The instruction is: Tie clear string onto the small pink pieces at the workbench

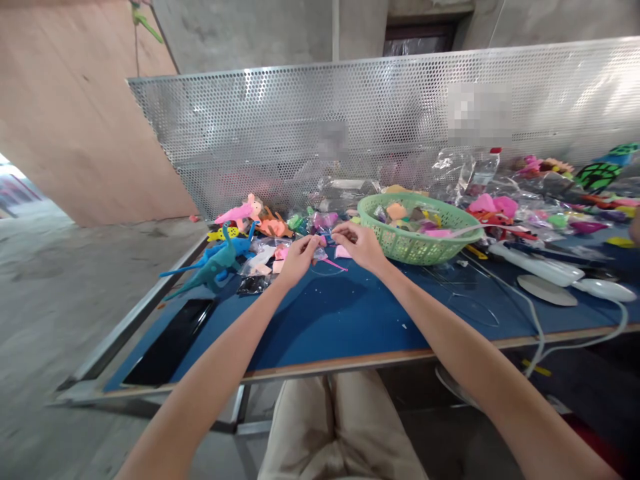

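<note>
A small pink piece (321, 240) is up off the far middle of the blue surface (325, 327), pinched between the fingertips of the person's left hand (299, 259). The right hand (364, 247) is just beside it, fingers bent and drawn in toward the thumb; from where I stand I can't tell whether they grip anything, as the tips are too small to make out. A thin pink strip (336, 265) shows just below the hands.

Near the left hand are small clear bags (260, 259) with pale and pink pieces in them. Further left stands a teal long-necked dinosaur (213, 268), next to a blue toy (233, 250), with a pink toy (239, 212) behind them. A black phone (170, 343) lies flat at the near left corner.

Beyond the right hand sits a green basket (425, 252) of mixed colored pieces. Right of it lies a white handheld tool (540, 265), close to pale cords (534, 320). A perforated metal panel (280, 113) runs along the back.
</note>
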A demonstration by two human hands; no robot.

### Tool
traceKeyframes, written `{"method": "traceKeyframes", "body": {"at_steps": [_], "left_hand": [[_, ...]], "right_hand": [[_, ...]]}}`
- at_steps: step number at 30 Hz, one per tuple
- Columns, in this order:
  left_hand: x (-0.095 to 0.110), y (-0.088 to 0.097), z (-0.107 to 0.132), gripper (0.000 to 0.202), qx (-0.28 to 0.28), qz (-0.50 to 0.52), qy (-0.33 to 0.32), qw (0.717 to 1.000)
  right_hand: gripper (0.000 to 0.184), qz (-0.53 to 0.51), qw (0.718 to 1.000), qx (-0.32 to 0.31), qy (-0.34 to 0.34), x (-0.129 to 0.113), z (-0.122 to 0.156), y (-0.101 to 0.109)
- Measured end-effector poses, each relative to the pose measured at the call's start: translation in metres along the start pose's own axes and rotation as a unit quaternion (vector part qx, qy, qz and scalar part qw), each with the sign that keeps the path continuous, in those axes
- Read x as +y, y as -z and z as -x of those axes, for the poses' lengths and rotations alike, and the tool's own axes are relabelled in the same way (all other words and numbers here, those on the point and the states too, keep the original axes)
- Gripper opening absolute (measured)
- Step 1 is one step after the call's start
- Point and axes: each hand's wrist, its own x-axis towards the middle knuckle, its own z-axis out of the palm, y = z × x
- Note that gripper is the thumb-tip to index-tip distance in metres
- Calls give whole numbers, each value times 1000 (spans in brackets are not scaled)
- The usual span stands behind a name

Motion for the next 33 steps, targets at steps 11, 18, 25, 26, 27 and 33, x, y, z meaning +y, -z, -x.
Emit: {"method": "traceKeyframes", "body": {"at_steps": [11, 18, 25, 26, 27, 33], "left_hand": [[2, 11, -8, 55, 9, 233, 150, 961], [3, 20, -11, 50, -13, 231, 112, 966], [-10, 23, -7, 39, 3, 67, 39, 997], [-11, 23, -6, 40, 2, 31, 33, 999], [-11, 23, -5, 41, -1, 1, 29, 1000], [3, 20, 0, 40, -50, -153, -8, 987]], "right_hand": [[36, -333, 929, -92, -134, 28, -8, 11], [38, -352, 921, -84, -145, 38, -11, 15], [34, -317, 923, -91, -196, 39, -5, 7], [33, -301, 928, -93, -196, 37, -4, 6], [33, -278, 937, -94, -190, 34, -4, 6], [31, -48, 995, -76, -36, 9, 1, 3]]}}
